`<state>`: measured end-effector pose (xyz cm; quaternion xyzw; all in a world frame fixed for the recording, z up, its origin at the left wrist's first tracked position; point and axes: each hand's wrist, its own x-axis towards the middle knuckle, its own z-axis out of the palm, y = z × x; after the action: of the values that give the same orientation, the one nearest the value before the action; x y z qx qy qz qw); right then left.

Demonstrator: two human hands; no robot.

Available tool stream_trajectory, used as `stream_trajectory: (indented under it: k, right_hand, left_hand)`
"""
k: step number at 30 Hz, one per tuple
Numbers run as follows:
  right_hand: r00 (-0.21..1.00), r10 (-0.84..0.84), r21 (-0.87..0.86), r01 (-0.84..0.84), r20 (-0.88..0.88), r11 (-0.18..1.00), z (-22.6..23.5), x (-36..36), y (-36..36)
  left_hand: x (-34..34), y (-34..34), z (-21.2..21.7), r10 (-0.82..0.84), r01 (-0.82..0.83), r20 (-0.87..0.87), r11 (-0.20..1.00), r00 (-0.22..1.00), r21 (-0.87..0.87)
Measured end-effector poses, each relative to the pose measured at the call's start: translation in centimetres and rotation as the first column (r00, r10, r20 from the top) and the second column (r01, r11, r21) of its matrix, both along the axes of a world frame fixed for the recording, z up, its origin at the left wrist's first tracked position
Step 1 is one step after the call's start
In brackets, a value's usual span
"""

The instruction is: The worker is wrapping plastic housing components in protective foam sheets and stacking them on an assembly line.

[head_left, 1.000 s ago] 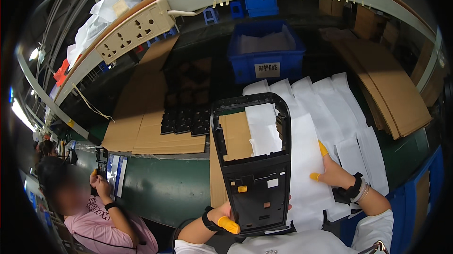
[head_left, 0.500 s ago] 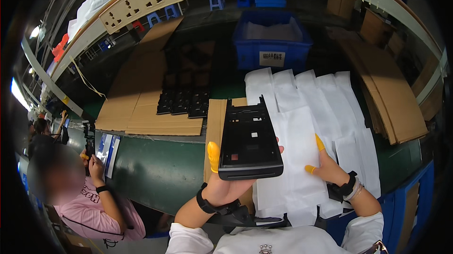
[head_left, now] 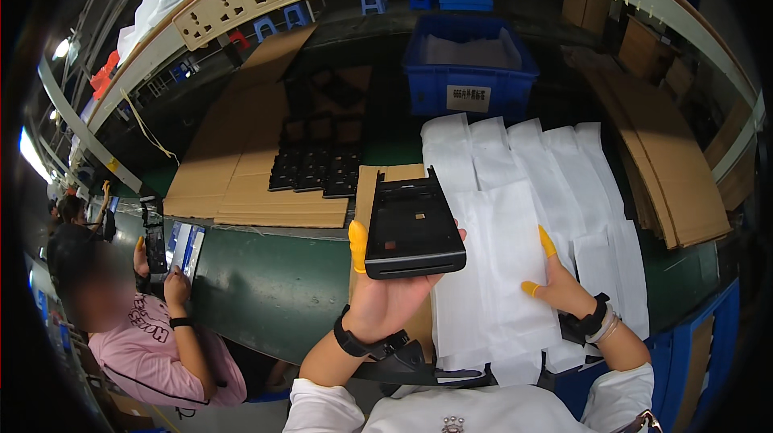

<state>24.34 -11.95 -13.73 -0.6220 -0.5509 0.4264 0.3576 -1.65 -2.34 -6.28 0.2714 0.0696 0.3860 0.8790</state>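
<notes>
My left hand [head_left: 390,303] holds a black rectangular plastic housing [head_left: 403,228] from below, a yellow finger cot showing on the thumb at its left side. The housing is a shallow open tray with two prongs at its far end and a slot in its near edge. My right hand [head_left: 564,286] lies on the right edge of the top white soft sleeve [head_left: 491,280], its thumb and forefinger, both in yellow cots, spread apart. More white sleeves [head_left: 539,155] lie overlapping beneath and beyond it.
Several black frames [head_left: 314,166] sit on cardboard [head_left: 233,175] at the left. A blue bin [head_left: 431,91] with white material stands at the back. Flat cardboard [head_left: 656,167] is stacked at the right. At far left, a co-worker [head_left: 173,336] handles a dark part [head_left: 153,232].
The housing in my left hand has risen slightly, shifted left and tilted. Small light patches inside it have changed. My right hand stays in place. The co-worker's hands have moved down.
</notes>
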Motion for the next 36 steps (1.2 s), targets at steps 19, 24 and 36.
stream_trajectory:
  k: [19, 24, 36]
  right_hand:
    - [0.755, -0.065, 0.451, -0.318, 0.652, 0.834, 7.6, -8.6, -1.1]
    - [0.614, -0.132, 0.342, -0.238, 0.779, 0.909, 5.1, -5.9, 0.3]
    - [0.981, -0.073, -0.024, 0.078, 0.178, 0.997, 6.7, -2.0, -1.7]
  left_hand:
    - [6.2, -1.9, -3.3, 0.43, -0.337, -0.333, 0.892, 0.839, 0.302]
    - [4.8, -2.1, -1.0, 0.224, -0.212, -0.224, 0.974, 0.948, 0.077]
    - [-1.7, -0.5, 0.1, -0.074, 0.099, -0.319, 0.993, 0.945, 0.065]
